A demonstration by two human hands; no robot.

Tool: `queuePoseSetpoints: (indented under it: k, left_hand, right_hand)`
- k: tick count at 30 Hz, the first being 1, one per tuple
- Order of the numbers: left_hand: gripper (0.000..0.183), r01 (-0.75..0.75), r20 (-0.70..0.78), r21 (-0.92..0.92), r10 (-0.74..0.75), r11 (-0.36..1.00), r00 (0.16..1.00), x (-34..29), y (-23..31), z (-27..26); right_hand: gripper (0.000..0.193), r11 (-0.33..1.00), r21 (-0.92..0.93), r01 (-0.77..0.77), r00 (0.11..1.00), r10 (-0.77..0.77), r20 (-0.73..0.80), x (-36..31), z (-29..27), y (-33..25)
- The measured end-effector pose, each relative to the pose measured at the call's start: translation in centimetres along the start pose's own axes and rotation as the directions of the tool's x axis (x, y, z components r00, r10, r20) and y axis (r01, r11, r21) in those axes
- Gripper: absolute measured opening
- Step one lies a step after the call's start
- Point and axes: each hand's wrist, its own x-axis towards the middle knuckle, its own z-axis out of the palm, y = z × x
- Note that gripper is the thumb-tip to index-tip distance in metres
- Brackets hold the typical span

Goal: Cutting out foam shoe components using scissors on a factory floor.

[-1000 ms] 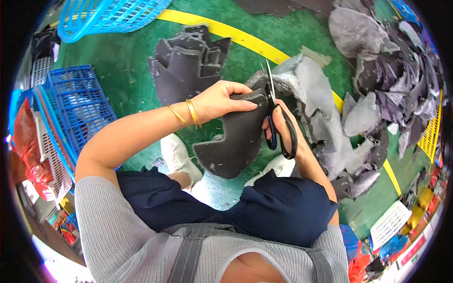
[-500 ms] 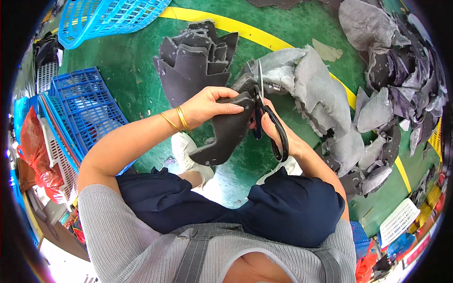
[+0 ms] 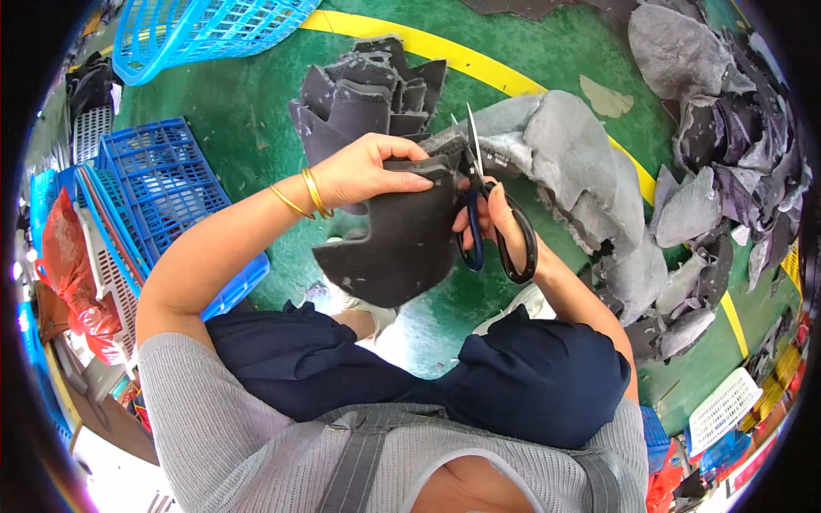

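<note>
Fabric piece [image 3: 402, 244] | dark grey | notched left | rounded bottom | pale-flecked

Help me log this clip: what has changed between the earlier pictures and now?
The left hand has moved left, carrying the dark piece, which now hides more of the left shoe. The right hand and its scissors also sit slightly further left. Nothing was taken up or let go. The stack of dark pieces and the scrap pile lie as before.
</note>
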Motion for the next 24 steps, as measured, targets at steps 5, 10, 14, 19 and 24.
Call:
queuePoseSetpoints:
  k: [5, 10, 14, 19, 24]
  left_hand:
    - [0.016, 0.011, -0.020, -0.004, -0.011, 1.000, 1.000, 0.0, -1.0, 0.2]
    - [0.016, 0.012, -0.022, -0.080, -0.013, 0.997, 1.000, 0.2, -1.5, 0.8]
    - [0.016, 0.029, -0.025, -0.102, -0.032, 0.994, 0.999, 0.3, -1.1, 0.7]
    - [0.023, 0.054, -0.075, 0.207, -0.039, 0.977, 0.996, -0.4, 0.4, -5.1]
    - [0.070, 0.193, -0.148, 0.981, 0.671, 0.007, 0.727, 0.3, -2.1, -7.2]
  right_hand:
    - [0.068, 0.998, -0.050, 0.029, 0.999, -0.027, 0.041, 0.9, 0.6, -0.2]
    - [0.063, 0.995, -0.100, 0.024, 1.000, -0.025, -0.012, 0.7, 0.9, -0.6]
    - [0.064, 0.999, 0.010, -0.039, 0.999, 0.039, 0.002, 1.0, -0.2, -0.3]
    - [0.090, 0.983, 0.181, 0.030, 0.998, -0.038, 0.041, -1.1, -2.3, -0.1]
    - [0.093, 0.992, 0.087, 0.092, 0.994, -0.086, -0.066, -8.6, -6.6, 0.3]
